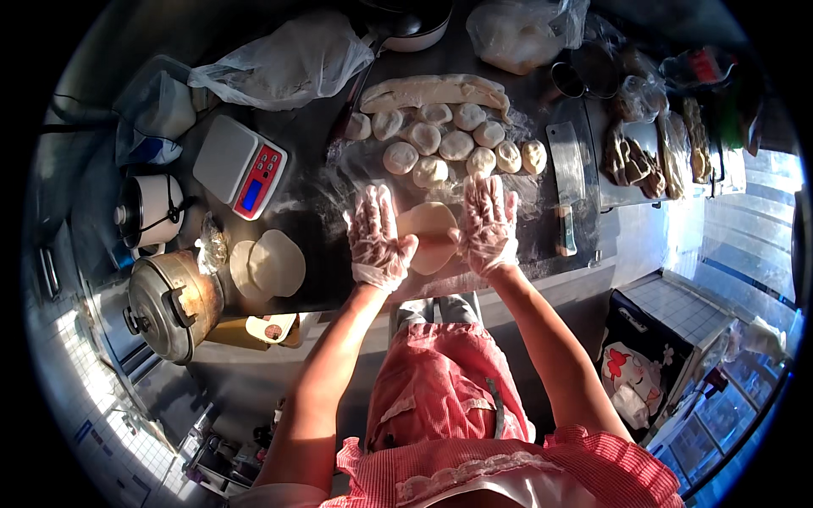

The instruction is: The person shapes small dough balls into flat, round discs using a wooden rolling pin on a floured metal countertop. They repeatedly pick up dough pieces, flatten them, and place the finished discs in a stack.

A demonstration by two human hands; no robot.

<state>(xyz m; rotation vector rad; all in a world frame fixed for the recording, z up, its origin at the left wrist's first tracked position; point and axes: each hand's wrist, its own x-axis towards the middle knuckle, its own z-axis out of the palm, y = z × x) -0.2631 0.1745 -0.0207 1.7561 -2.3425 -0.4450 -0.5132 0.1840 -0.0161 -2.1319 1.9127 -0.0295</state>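
Note:
A thin flattened round of dough (pixel 428 223) lies on the dark worktop between my two hands. My left hand (pixel 380 244), in a clear plastic glove, is at its left side with the fingers extended and the thumb by the dough's edge. On the other side is my right hand (pixel 488 225), gloved the same way, its thumb close to the right edge. Neither hand shows anything in its grip; what lies beneath the palms is hidden. Beyond the fingertips sit several small dough pieces (pixel 455 146) and a long dough roll (pixel 432 94).
To the right lies a cleaver (pixel 565 162). At left are a digital scale (pixel 240 166), overlapping flat dough rounds (pixel 276 263), a lidded metal pot (pixel 170 305) and a white electric pot (pixel 151 209). Plastic bags (pixel 292 57) and a bowl (pixel 419 42) stand at the back.

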